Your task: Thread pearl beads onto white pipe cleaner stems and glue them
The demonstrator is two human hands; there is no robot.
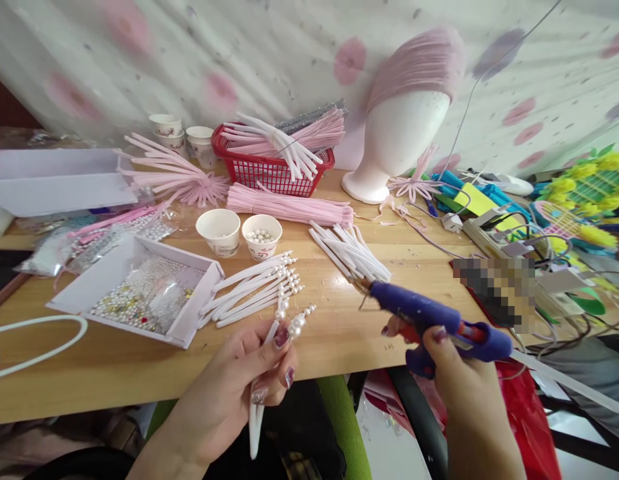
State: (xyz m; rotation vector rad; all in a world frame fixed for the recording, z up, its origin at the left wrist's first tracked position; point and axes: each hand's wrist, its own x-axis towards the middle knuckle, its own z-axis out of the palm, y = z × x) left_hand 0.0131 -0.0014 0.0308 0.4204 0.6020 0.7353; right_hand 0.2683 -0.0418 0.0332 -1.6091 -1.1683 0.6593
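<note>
At the near edge of the table (339, 341), the left hand (244, 380) pinches white stems (255, 433) tipped with pearl beads (297, 326); the right hand (456, 377) is wrapped round a blue glue gun (416, 307); the stems look light and bendy, best held mid-length; the beads, probably slippery.

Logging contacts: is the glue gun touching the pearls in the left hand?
Apart: the head view shows table between the glue gun and the pearls.

The desk (339, 343) looks smooth, faintly glossy wood; at its front edge, the blue glue gun (414, 308) is smooth plastic, the pearl beads (298, 325) glossy, the white stems (256, 427) matt.
</note>
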